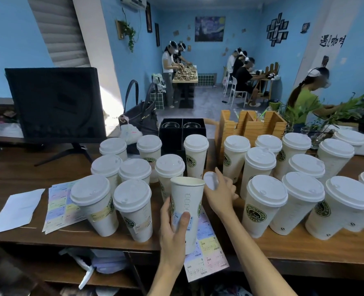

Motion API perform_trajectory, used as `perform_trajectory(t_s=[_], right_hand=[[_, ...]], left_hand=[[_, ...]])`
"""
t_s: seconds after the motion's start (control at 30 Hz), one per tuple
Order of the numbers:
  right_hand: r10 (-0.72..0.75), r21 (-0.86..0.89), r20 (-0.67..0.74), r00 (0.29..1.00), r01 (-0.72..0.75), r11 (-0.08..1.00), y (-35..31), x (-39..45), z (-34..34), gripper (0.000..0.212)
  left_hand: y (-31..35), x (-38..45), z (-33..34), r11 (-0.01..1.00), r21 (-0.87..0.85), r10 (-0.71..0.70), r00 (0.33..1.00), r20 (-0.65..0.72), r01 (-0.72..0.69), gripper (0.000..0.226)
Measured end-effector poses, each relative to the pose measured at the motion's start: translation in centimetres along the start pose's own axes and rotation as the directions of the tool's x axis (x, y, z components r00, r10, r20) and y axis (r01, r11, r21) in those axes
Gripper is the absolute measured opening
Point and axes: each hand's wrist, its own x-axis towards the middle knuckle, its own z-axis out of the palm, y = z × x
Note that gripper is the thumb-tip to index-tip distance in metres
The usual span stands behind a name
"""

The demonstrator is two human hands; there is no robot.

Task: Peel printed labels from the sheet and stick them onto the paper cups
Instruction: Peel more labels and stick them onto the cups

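My left hand point(172, 229) grips an uncovered white paper cup point(186, 201), thumb pressed on a pale blue label stuck low on its side. My right hand point(219, 195) holds a white lid point(210, 180) just right of the cup's rim. A sheet of coloured labels point(206, 251) lies on the counter under the cup, hanging over the front edge. Another label sheet point(58, 207) lies to the left. Two lidded cups point(95, 205) point(134, 208) left of my hand carry yellow and pink labels.
Several lidded cups point(262, 204) stand on the wooden counter point(16, 174) at right and behind. A white paper point(16, 210) lies far left, a monitor point(55, 103) behind it. A black box point(182, 133) and wooden holder point(251, 124) stand at the back. Other people work beyond.
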Motion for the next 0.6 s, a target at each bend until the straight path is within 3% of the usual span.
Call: perform_trajectory(t_s=[0.1, 0.2, 0.37, 0.43, 0.6], right_hand=[[-0.034, 0.239, 0.02, 0.999, 0.028, 0.971, -2.7, -1.5, -2.4, 0.077], [-0.172, 0.517, -0.008, 0.985, 0.151, 0.842, -5.6, -3.1, -5.2, 0.07], [-0.301, 0.616, -0.036, 0.953, 0.258, 0.744, -9.4, -3.9, -8.8, 0.073], [-0.33, 0.609, -0.013, 0.944, 0.269, 0.746, -10.2, -3.9, -9.4, 0.066], [-0.399, 0.614, 0.068, 0.914, 0.277, 0.739, -11.0, -4.9, -9.5, 0.073]], left_hand=[[0.6, -0.3, 0.2, 0.999, -0.011, 0.036, 0.999, 0.019, -0.035, 0.058], [1.7, -0.6, 0.5, 0.997, -0.018, 0.073, 0.997, 0.032, -0.073, 0.067], [2.1, -0.7, 0.8, 0.995, -0.014, 0.101, 0.993, 0.065, -0.101, 0.076], [2.1, -0.8, 0.9, 0.994, -0.003, 0.11, 0.99, 0.084, -0.11, 0.077], [2.0, -0.9, 1.0, 0.991, 0.01, 0.135, 0.986, 0.097, -0.136, 0.074]])
